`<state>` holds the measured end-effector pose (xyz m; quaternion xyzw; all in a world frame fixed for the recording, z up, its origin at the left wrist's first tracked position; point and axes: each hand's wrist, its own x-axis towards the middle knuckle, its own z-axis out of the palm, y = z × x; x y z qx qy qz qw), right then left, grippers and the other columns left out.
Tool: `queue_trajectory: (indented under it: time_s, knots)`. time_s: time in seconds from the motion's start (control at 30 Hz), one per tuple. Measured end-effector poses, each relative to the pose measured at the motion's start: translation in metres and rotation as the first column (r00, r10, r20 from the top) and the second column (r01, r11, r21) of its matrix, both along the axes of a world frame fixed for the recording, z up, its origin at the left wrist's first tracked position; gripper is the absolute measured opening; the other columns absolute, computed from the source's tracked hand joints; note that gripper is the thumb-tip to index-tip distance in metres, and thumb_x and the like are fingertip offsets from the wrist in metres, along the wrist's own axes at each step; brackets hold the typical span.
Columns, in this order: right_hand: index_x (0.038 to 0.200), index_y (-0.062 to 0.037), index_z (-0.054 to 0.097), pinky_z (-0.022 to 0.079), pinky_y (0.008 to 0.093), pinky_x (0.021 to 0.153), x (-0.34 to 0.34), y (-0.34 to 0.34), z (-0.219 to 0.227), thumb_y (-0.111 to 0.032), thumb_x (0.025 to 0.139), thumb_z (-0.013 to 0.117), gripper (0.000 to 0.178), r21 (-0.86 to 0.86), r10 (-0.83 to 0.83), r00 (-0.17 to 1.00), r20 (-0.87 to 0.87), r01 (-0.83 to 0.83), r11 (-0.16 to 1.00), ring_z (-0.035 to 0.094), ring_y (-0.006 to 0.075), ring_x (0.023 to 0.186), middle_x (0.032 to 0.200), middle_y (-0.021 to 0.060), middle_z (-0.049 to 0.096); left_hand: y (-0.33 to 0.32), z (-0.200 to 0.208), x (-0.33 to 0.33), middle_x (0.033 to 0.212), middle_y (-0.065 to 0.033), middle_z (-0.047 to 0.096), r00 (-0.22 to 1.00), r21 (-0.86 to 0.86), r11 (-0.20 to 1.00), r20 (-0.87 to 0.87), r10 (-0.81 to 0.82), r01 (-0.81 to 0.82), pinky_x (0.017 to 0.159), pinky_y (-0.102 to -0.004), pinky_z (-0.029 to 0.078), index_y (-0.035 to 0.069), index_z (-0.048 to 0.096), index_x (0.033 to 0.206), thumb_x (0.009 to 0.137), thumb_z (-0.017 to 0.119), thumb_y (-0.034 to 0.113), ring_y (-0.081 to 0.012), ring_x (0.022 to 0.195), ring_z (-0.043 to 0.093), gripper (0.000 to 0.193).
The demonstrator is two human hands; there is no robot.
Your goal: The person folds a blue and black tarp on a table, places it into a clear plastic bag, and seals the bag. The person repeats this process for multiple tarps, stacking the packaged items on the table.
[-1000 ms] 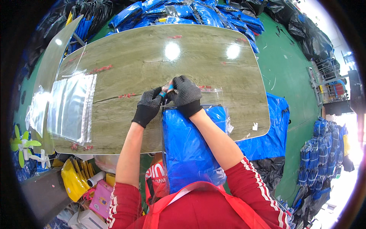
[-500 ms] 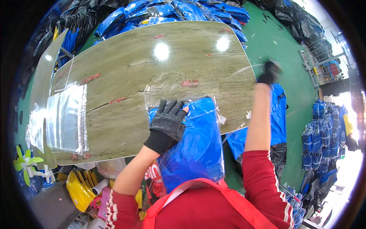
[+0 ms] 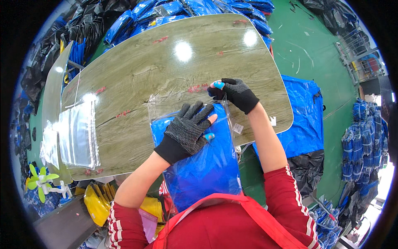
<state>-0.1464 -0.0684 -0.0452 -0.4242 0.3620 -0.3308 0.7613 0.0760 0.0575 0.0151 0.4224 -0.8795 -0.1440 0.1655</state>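
A clear plastic bag [image 3: 156,108] with folded blue sheeting [image 3: 207,174] inside lies partly on the wood-patterned table, its lower end reaching toward my body. My left hand [image 3: 188,128], in a black dotted glove with bare thumb and fingertip showing, rests flat on the bag with its fingers spread. At the bag's upper right corner is my right hand [image 3: 234,93], gloved alike, with fingers curled into a pinch at the clear edge. Blue wrapping shows on a right-hand digit. The film between those fingers is mostly hidden. A small white label [image 3: 238,128] shows near the bag's right side.
Flat clear bags [image 3: 78,137] are stacked on the table's [image 3: 137,70] left end. Blue packages [image 3: 166,10] are heaped beyond it. Blue sheeting [image 3: 304,116] lies right of the table, on the green floor [image 3: 331,95]. A small green fan [image 3: 40,180] stands at the left.
My right hand has come back from beyond the table's right edge to the bag's upper corner. The pale strip trailing from it is gone from the hand. My left hand stays on the bag.
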Motion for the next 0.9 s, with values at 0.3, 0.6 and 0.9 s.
queue_trajectory:
  time_s: [0.3,0.6,0.9]
  knots:
    - [0.108,0.005,0.065,0.053,0.0328,0.084,-0.005,0.008,-0.006,-0.022,0.09,0.064,0.032,0.078,-0.085,0.988,0.126,0.076,0.994,0.068,0.0226,0.093,0.099,0.0152,0.069,-0.003,0.009,-0.018,0.132,-0.0102,0.055,0.985,0.014,0.986,-0.049,-0.163,0.164,0.105,-0.0485,0.039,0.017,0.06,0.125,0.088,0.059,0.023,-0.0327,0.122,0.051,0.037]
    - [0.104,0.0008,0.07,0.049,0.0283,0.088,-0.007,0.023,0.019,-0.025,0.091,0.065,0.03,-0.372,0.016,0.986,-0.164,-0.077,0.925,0.064,0.0152,0.095,0.102,0.0075,0.07,-0.022,-0.01,0.001,0.134,-0.0214,0.05,0.988,0.07,0.988,-0.084,-0.128,0.134,0.099,-0.0449,0.044,0.007,0.049,0.133,0.086,0.052,0.015,-0.0402,0.119,0.052,0.047]
    - [0.097,-0.0076,0.067,0.037,0.0446,0.106,-0.024,0.059,0.036,-0.011,0.077,0.066,0.02,-0.765,-0.025,0.857,-0.514,-0.445,0.465,0.061,0.032,0.108,0.108,0.0084,0.068,-0.005,-0.001,0.031,0.116,-0.0193,0.061,0.996,0.086,0.996,-0.084,0.015,-0.008,0.093,-0.0438,0.047,0.007,0.056,0.123,0.089,0.058,0.031,-0.0381,0.107,0.058,0.042]
